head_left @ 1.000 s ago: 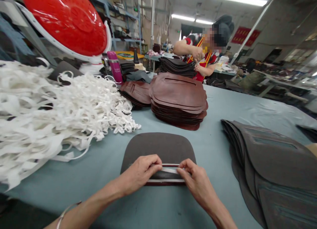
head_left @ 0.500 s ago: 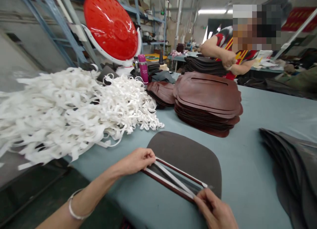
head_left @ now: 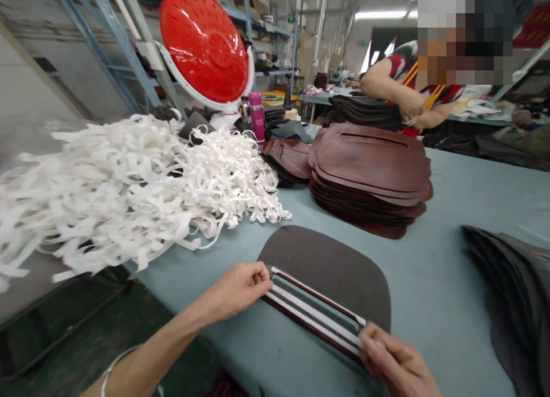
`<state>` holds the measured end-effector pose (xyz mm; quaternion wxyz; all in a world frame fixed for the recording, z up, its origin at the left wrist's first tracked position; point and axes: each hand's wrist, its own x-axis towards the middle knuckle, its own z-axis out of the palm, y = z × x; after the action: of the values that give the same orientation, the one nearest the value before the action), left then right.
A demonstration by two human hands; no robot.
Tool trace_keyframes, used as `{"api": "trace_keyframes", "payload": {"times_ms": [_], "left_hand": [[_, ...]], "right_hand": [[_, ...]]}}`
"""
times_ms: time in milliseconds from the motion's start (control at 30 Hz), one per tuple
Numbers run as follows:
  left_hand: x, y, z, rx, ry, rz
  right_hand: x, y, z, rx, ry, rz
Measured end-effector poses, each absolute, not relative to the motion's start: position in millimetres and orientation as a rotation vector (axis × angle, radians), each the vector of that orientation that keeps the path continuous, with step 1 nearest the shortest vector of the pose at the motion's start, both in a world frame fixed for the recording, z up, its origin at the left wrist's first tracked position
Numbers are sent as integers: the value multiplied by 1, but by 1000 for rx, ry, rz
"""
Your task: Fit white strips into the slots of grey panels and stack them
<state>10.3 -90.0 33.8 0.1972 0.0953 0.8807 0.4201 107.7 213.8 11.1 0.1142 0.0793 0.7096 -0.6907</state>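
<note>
Low centre of frame: your left hand (head_left: 238, 288) pinches one end of the white tape strips (head_left: 315, 317), right hand (head_left: 395, 365) grips the other, stretched along the dark leather panel (head_left: 330, 265) on the worktop (head_left: 451, 282).

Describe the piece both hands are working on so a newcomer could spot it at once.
On the grey-blue table, nearest the camera, lies a single dark rounded leather panel, in front of the heap of white strips. The left hand and right hand pinch the ends of white tape along its near edge. Unlike the stacked brown panels behind, it lies alone.
</note>
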Motion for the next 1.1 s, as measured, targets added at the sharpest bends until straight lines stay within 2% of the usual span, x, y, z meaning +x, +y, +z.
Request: {"api": "trace_keyframes", "payload": {"times_ms": [200,300,400,600,767,833,933,1000,1100], "left_hand": [[14,-85,38,666,2661,881],[21,-62,43,940,2763,943],[34,-21,50,1068,2594,1161],[52,24,48,690,2137,1350],[59,16,42,1057,2553,1236],[60,14,40,1168,2677,1141],[59,13,38,1127,2684,1125],[58,15,37,1090,2656,1140],[57,14,36,1050,2611,1141]], "right_hand": [[105,198,25,522,1683,-2537],[102,188,30,490,1792,-2522],[100,179,34,450,1935,-2430],[105,180,39,475,1994,-2443],[103,183,33,590,1699,-2485],[101,186,28,580,1700,-2417],[101,189,24,471,2249,-2189],[103,189,26,253,2650,-1949],[108,188,34,-118,2794,-1609]]}}
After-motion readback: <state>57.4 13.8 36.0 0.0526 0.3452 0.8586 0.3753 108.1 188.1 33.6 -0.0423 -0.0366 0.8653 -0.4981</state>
